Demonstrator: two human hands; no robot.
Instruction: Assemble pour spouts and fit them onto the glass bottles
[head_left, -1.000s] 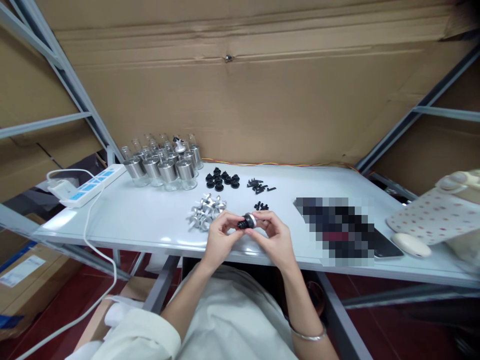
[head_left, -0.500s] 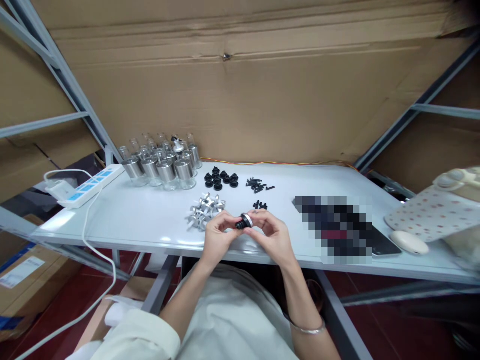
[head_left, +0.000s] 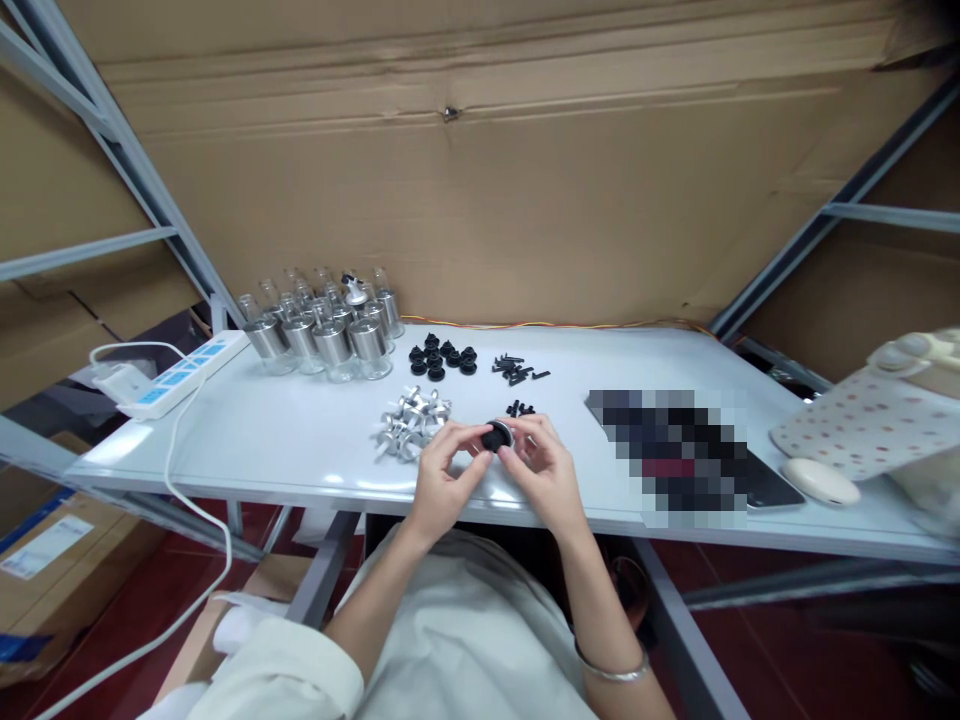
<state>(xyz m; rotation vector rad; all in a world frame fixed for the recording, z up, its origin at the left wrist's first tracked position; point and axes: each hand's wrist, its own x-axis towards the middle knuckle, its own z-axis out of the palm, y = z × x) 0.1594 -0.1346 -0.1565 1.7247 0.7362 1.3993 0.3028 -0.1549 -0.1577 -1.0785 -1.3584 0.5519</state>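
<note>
A bottle stopper (head_left: 495,437), black with a silver metal rim, is pinched between both hands just above the front of the table. My left hand (head_left: 448,480) has its thumb and fingers on the black part. From the other side, my right hand (head_left: 546,478) grips the rim. The fingertips hide part of the stopper. Just left of my hands lies a heap of silver metal pour spouts (head_left: 411,422). Behind them sit several black ribbed stoppers (head_left: 433,358). Small black levers (head_left: 513,369) and tiny black pieces (head_left: 517,409) lie farther right.
Glass bottles with metal sleeves (head_left: 334,340) stand at the back left, one topped with a spout. A power strip (head_left: 187,375) lies at the left edge. To the right are a blurred-out dark item (head_left: 675,455), a white oval case (head_left: 820,482) and a spotted bag (head_left: 862,425).
The stopper has been tilted so its black end faces more toward me. Both hands have shifted slightly and keep their grip; the loose parts lie as before.
</note>
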